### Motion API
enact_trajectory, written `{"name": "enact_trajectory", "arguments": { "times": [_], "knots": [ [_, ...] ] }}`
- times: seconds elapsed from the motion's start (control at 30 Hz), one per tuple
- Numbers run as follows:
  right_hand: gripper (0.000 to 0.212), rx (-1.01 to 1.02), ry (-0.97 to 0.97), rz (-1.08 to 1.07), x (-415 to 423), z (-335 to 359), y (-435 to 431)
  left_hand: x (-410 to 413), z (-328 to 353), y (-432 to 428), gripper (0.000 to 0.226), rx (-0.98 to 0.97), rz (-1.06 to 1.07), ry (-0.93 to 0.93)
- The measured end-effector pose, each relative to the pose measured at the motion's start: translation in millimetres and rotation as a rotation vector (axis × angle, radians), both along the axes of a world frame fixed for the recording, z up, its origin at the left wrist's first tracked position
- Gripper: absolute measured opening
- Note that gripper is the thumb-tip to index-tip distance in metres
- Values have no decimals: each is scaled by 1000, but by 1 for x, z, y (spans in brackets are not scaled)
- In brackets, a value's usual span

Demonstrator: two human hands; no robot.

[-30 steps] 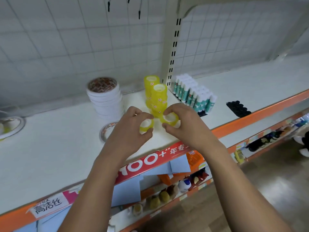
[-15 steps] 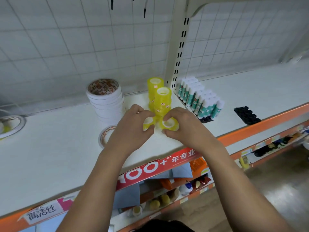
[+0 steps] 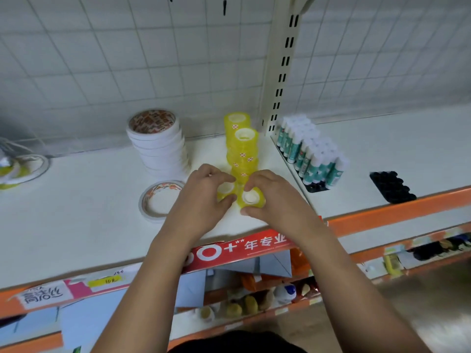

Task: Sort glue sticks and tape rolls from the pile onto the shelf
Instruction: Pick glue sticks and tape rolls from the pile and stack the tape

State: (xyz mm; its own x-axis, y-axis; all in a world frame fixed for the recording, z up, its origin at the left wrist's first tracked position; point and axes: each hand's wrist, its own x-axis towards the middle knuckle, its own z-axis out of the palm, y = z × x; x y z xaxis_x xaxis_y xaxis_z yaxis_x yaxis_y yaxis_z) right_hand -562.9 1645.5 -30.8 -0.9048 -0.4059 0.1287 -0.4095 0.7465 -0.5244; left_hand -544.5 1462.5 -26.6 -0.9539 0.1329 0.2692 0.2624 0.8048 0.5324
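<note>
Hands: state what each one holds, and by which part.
Left hand pinches a small yellow tape roll by its outer rim; right hand grips another likewise.

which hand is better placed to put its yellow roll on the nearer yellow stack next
Probably the right hand. Its yellow roll sits right at the foot of the nearer yellow stack, almost directly below it. The left hand holds its roll a little further left, so it would reach across.

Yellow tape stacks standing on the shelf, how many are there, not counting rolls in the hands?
2. The back stack stands near the shelf upright; the front stack stands just before it, right behind the left hand and right hand, which hide its base.
</note>
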Motion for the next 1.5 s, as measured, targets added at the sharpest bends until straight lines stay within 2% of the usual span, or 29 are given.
{"name": "enact_trajectory", "arguments": {
  "times": [0.13, 0.37, 0.57, 0.67, 0.8, 1.0, 1.27, 1.4, 1.5],
  "knots": [
    [41, -43, -41, 14, -2, 4, 15, 3, -1, 15, 38, 29, -3, -20],
    [39, 19, -63, 6, -4, 8, 37, 3, -8, 43, 44, 73, -14, -67],
    [42, 12, -73, 24, -7, 1, 44, 12, -10, 37, 61, 79, 74, -66],
    [47, 13, -70, 35, -11, 0, 42, 15, -8, 32, 56, 20, 150, -103],
    [55, 52, -41, 48, -12, -3, 37, 13, -9, 36, 38, -64, 211, -171],
    [46, 49, 38, 10, -9, -8, 31, 6, -11, 45, 18, -110, 192, -193],
    [35, 101, 55, 22, -21, -6, 27, -3, -9, 51, 26, -185, 223, -203],
    [37, 102, 11, 28, -24, -4, 26, -6, -8, 51, 28, -170, 226, -229],
    [48, 128, 27, 36, -18, -4, 28, -3, -9, 51, 34, -167, 248, -243]
  ]
}}
